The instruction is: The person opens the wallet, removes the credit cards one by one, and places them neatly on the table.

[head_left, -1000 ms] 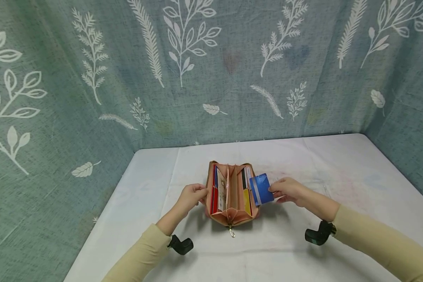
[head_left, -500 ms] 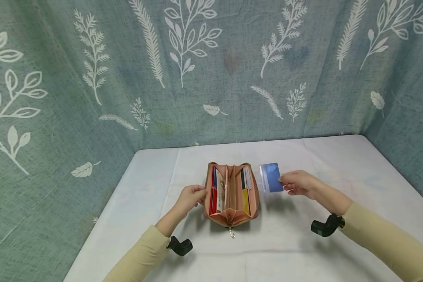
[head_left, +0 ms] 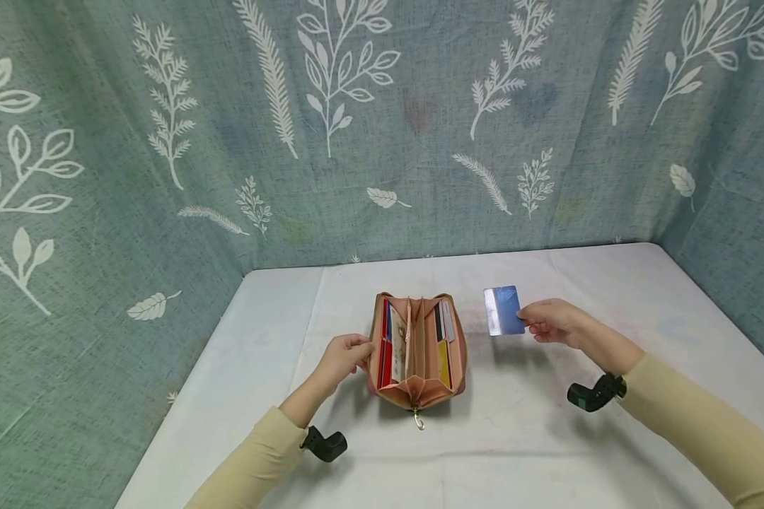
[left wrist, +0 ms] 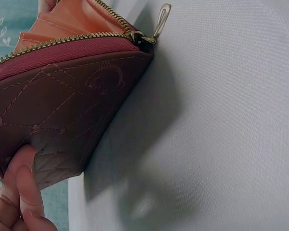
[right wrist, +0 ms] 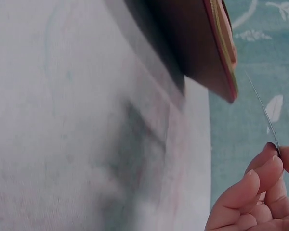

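Observation:
An unzipped wallet with a peach lining stands spread on the table, cards and paper in its slots. My left hand pinches its left side wall; in the left wrist view, fingers press the quilted outer cover. To the right of the wallet, my right hand pinches a blue card with a pale stripe by its right edge, held above the table. Seen edge-on in the right wrist view, the card is a thin line between thumb and fingers.
The white-covered table ends at a green-grey leaf-print curtain. A metal zipper clasp hangs at the wallet's near end. Red cards fill the left slots, a yellow one the right. Black wrist cameras sit on both wrists.
My right hand has carried the blue card away from the wallet's right side, rightward and toward the table's far side. The left hand keeps its grip on the wallet, nearly still.

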Motion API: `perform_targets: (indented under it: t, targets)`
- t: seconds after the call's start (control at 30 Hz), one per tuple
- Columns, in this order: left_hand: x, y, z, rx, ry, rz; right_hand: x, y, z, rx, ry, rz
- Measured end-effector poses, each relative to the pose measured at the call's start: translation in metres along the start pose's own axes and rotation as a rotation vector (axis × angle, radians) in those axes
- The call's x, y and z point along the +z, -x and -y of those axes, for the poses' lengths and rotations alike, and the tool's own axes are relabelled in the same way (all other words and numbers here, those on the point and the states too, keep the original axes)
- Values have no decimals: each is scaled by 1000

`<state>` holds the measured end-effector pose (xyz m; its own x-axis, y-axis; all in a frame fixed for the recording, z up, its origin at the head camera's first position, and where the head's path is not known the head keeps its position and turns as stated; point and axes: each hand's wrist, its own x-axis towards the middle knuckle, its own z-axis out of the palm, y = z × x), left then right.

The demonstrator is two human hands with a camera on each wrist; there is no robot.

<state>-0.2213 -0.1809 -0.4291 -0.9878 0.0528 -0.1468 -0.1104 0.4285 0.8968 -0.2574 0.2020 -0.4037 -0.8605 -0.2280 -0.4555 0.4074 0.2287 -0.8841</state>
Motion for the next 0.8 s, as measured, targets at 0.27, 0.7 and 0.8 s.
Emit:
perform_targets:
  t: [0.27, 0.7, 0.8]
  targets:
    - [0, 1, -2, -1, -1, 5, -9, -10, -3, 2, -13, 31]
    - [0, 2, -2, 15, -4, 14, -15, -37, -6, 111, 91, -87]
    - [0, 1, -3, 17, -3, 15, -16, -42, -8, 108, 113, -87]
